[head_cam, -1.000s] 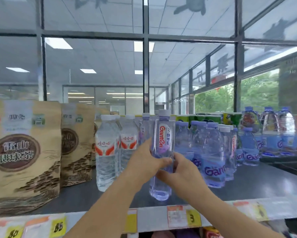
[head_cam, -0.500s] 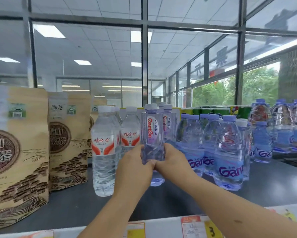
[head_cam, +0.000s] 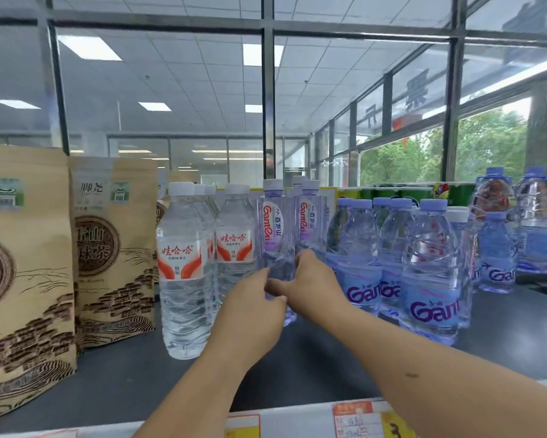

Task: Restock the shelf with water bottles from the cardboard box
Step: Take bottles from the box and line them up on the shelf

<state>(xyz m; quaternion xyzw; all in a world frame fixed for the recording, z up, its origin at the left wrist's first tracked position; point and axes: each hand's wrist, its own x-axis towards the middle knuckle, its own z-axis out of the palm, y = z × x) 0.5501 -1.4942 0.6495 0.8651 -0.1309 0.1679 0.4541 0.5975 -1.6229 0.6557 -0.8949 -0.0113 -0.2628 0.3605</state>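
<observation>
Surface: a dark grey shelf [head_cam: 503, 336] with a price-tag strip [head_cam: 354, 418] along its near edge; a glass partition stands at the back.
Left hand: the left hand [head_cam: 250, 311] curls round the lower left side of the tall water bottle [head_cam: 273, 229], gripping it.
Right hand: the right hand [head_cam: 313, 287] wraps the bottle's lower right side, its thumb meeting the left hand in front.
Task's thing: the tall water bottle stands upright between both hands, white cap up and purple label facing forward, its base low at the shelf.
Left of the left hand: red-label bottles [head_cam: 183, 263] just beside it, then paper pouches [head_cam: 114, 248] farther out.
Right of the right hand: blue-capped bottles [head_cam: 430, 263] packed close together.
Beyond the hands: a second tall bottle [head_cam: 310, 222] just behind the gripped one.
</observation>
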